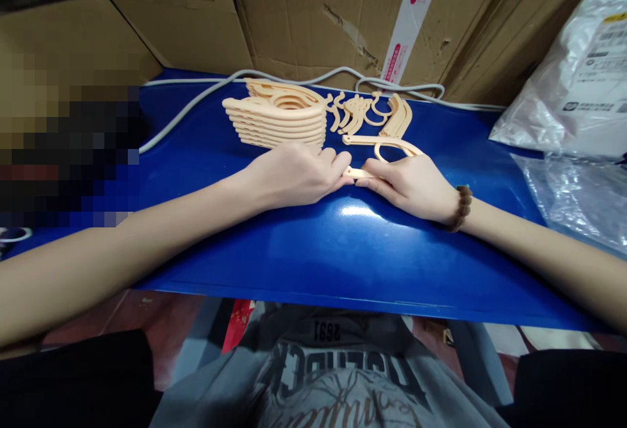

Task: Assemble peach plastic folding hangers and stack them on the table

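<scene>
Both of my hands meet at the middle of a blue table [294, 245]. My left hand [298, 172] is closed, its fingertips pinching one end of a cream plastic hanger part [386, 147]. My right hand [411, 183], with a bead bracelet [462, 207] on the wrist, is closed on the same part from the other side. The part's curved arm rises behind my right fingers. Just beyond my left hand lies a stack of cream hanger pieces [277, 117]. Small cream hooks [355, 111] and a couple of curved arms [399, 117] lie to the stack's right.
A grey cable [186, 111] runs along the table's far edge. Cardboard boxes [313, 10] stand as a wall behind it. Clear plastic bags [573, 101] lie at the right end. A blurred patch covers the left side.
</scene>
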Tool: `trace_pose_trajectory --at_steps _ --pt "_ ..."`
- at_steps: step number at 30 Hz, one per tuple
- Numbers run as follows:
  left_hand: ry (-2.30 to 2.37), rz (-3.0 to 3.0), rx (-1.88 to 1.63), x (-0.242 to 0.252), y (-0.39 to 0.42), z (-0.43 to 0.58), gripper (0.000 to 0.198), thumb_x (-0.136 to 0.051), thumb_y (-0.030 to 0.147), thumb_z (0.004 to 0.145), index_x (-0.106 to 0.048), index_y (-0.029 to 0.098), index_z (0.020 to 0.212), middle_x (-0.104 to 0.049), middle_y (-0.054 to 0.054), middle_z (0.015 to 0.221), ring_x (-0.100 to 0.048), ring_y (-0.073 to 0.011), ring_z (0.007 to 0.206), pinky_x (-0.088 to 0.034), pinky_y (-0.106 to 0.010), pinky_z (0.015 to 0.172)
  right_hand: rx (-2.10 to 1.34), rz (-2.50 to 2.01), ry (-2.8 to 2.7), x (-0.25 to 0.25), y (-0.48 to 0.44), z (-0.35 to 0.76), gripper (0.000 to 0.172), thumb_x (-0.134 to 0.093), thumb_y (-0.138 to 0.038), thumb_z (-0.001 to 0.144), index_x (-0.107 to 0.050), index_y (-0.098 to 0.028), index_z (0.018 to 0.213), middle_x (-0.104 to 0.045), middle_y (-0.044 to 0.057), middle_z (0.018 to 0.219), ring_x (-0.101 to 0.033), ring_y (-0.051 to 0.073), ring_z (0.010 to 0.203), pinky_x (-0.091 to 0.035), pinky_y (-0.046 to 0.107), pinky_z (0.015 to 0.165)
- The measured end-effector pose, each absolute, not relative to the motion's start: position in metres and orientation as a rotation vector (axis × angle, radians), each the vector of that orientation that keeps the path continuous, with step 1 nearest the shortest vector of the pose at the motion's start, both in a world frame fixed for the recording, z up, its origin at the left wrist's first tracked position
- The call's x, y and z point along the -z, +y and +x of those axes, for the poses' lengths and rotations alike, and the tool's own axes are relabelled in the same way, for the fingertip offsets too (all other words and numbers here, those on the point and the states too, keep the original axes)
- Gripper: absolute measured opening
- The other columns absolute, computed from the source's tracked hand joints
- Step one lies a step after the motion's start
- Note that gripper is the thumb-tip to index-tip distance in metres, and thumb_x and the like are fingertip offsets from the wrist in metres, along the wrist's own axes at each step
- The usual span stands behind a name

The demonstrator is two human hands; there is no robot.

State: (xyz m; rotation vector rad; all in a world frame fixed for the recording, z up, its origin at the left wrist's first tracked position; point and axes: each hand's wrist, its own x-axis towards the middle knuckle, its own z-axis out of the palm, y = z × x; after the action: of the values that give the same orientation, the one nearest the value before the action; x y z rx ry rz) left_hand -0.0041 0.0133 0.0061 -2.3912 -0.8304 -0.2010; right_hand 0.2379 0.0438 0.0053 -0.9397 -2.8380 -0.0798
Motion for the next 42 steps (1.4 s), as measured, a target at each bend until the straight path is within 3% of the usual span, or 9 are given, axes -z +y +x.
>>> trace_pose_trajectory --at_steps 19,29,42 --pt "-0.877 -2.509 0.33 -0.003 0.022 -0.011 0.036 -0.045 0.043 0.105 -0.064 0.017 0.089 -0.068 -0.005 0.065 -0.069 -0.0217 0.061 -0.017 -0.03 0.049 0.344 -0.947 -2.827 -0.005 0.037 0.237 0.067 -0.015 -0.057 0.11 -0.067 -0.018 0.098 -0.066 0.005 0.068 -0.051 0.016 0.057 -0.017 0.029 0.057" --pt "-0.926 -2.536 0.335 0.0 0.025 -0.01 0.027 -0.056 0.041 0.097 -0.065 0.016 0.092 -0.07 -0.006 0.066 -0.069 -0.0239 0.06 -0.019 -0.03 0.051 0.375 -1.112 -2.84 -0.007 0.035 0.232 0.062 -0.019 -0.056 0.11 -0.067 -0.018 0.097 -0.061 0.005 0.064 -0.05 0.017 0.057 -0.015 0.028 0.056" --pt "-0.94 -2.544 0.253 -0.004 0.021 -0.008 0.029 -0.055 0.042 0.098 -0.067 0.016 0.093 -0.068 -0.006 0.063 -0.065 -0.0236 0.057 -0.021 -0.031 0.049 0.272 -1.155 -2.85 -0.008 0.036 0.231 0.062 -0.021 -0.056 0.109 -0.067 -0.017 0.099 -0.057 0.004 0.062 -0.043 0.018 0.055 -0.016 0.029 0.058"
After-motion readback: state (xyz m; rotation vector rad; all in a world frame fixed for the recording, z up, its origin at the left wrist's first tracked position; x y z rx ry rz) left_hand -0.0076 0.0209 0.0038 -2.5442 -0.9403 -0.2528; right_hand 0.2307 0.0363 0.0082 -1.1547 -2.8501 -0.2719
